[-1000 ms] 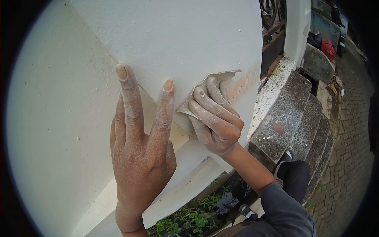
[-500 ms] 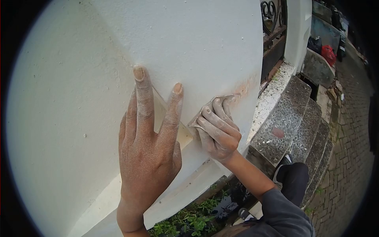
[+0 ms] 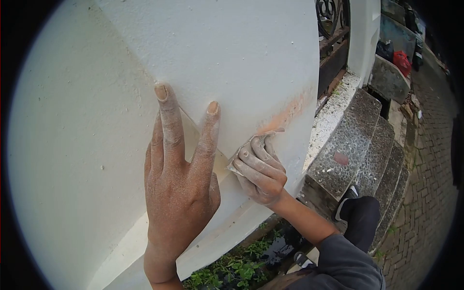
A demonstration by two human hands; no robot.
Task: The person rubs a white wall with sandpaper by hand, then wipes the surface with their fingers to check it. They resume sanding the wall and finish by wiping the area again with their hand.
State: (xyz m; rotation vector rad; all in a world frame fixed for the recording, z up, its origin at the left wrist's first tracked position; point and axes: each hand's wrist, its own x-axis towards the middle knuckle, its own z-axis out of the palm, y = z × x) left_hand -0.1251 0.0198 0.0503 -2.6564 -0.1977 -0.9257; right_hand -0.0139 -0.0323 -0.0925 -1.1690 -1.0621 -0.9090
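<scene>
My left hand (image 3: 181, 188) lies against the white wall (image 3: 251, 58), its dusty fingers stretched out and spread along the edge where two wall faces meet. My right hand (image 3: 263, 174), also coated in pale dust, is closed on a thin, dusty sheet of sandpaper (image 3: 232, 166). That hand presses the sheet to the wall, to the right of my left hand. Just above the sheet is a bare orange-pink patch (image 3: 287, 116) in the white surface. The sheet's underside is hidden.
Stone steps (image 3: 345, 140) stand at the right, beside a paved path (image 3: 430, 159). A dark metal gate (image 3: 333, 48) is set past the wall's edge. Green plants (image 3: 232, 268) grow at the wall's foot. Black and red bags (image 3: 401, 63) lie farther off.
My right hand has slid down and slightly left with the sandpaper, and more of the orange-pink patch shows. My left hand stays almost in place.
</scene>
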